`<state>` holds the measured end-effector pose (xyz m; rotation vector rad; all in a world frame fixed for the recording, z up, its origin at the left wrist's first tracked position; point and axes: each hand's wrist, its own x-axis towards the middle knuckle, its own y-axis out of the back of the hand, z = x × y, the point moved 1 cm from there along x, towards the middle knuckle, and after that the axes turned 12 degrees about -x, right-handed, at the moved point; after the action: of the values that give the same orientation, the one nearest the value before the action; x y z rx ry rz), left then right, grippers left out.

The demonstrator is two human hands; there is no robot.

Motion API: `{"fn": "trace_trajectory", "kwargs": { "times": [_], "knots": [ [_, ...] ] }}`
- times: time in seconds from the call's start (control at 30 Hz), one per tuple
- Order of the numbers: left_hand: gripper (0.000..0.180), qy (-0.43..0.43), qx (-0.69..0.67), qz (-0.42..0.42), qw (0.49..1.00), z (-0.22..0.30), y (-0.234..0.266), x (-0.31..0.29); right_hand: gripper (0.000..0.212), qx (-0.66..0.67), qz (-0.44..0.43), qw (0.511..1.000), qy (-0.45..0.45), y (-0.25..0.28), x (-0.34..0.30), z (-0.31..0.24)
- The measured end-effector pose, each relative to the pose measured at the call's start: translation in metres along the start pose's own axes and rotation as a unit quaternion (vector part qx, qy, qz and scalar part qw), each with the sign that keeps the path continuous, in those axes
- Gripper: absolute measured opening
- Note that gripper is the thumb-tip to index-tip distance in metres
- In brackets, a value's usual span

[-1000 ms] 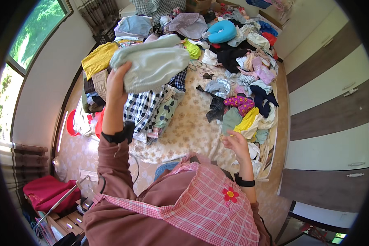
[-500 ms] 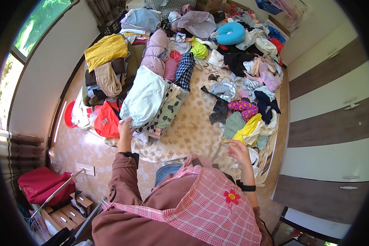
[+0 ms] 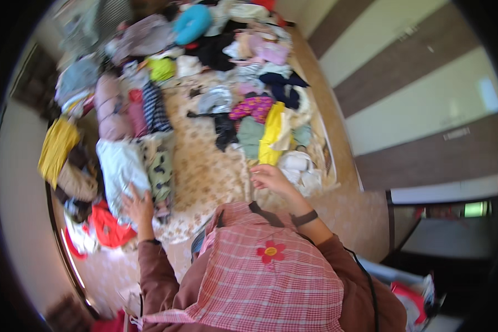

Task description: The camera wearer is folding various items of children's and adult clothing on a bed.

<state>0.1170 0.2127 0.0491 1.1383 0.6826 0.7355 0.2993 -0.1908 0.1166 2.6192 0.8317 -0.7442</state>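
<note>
My left hand [image 3: 138,205] lies with spread fingers on a folded pale-blue garment [image 3: 122,166], at its near end. Against that garment's right side are folded green clothes with dark spots [image 3: 161,171]. My right hand [image 3: 270,179] hangs in front of the yellow garment [image 3: 273,133], fingers loosely bent and apart, with nothing visible in them. Around it are a sage-green cloth [image 3: 250,137], white pieces [image 3: 299,169] and a purple patterned garment [image 3: 252,107]. The picture is somewhat blurred.
A paw-print blanket [image 3: 196,160] lies under the piles. Behind are a mauve padded item [image 3: 112,108], a checked cloth [image 3: 156,108] and a turquoise neck pillow [image 3: 193,25]. A red bag [image 3: 110,226] sits at left; striped drawers [image 3: 409,105] stand at right.
The view has swung to the right, so the piles appear further left. My left hand has gone from gripping the pale-blue garment's near edge to lying spread on it.
</note>
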Motion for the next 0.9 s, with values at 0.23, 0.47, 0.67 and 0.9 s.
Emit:
{"fn": "trace_trajectory", "kwargs": {
  "times": [0.23, 0.47, 0.67, 0.9],
  "knots": [
    [0.07, -0.028, 0.018, 0.001, 0.999, 0.012, 0.013, 0.005, 0.029, 0.015, 0.034, 0.999, -0.026, 0.026, 0.005, 0.015],
    [0.062, -0.131, -0.068, 0.11, 0.983, 0.056, 0.046, -0.056, 0.038, 0.006, 0.196, 0.98, -0.028, 0.104, 0.071, 0.032],
    [0.062, -0.191, -0.165, 0.017, 0.967, 0.103, 0.053, -0.131, 0.066, -0.326, 0.44, 0.831, -0.097, 0.145, 0.134, 0.048],
    [0.063, -0.075, -0.272, -0.09, 0.955, 0.124, 0.06, -0.166, 0.023, -0.337, 0.392, 0.849, -0.107, 0.194, 0.123, 0.041]
  ]
}}
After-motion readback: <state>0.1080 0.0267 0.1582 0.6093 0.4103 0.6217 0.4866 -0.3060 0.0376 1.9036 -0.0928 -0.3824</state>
